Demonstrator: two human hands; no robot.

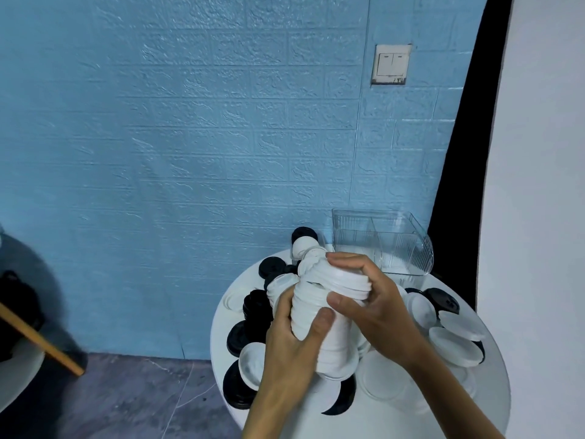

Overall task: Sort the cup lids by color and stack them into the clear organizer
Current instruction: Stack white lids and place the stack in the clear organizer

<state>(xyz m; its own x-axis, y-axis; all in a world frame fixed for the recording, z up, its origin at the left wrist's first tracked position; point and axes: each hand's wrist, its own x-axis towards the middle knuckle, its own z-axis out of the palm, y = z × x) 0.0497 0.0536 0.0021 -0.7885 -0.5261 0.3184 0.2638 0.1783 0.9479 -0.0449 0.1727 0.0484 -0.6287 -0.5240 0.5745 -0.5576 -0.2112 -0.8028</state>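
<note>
Left hand (292, 350) curled round the lower part of a tall stack of white lids (329, 315), thumb laid across its near side, fingers wrapped behind. Right hand (376, 308) gripping the upper part of the same stack, fingers hooked over the top rim, thumb pressed against the front. Stack held tilted above the middle of the round white table (493, 391), clear of its surface. Loose black lids (250, 331) heaped along the table's left edge, mixed with a few white ones. Loose white lids (452, 343) spread toward the right edge, with a couple of black ones among them. Clear organizer (384, 240) at the far edge of the table, against the blue wall (190, 137), just beyond the hands, its compartments holding no lids.
</note>
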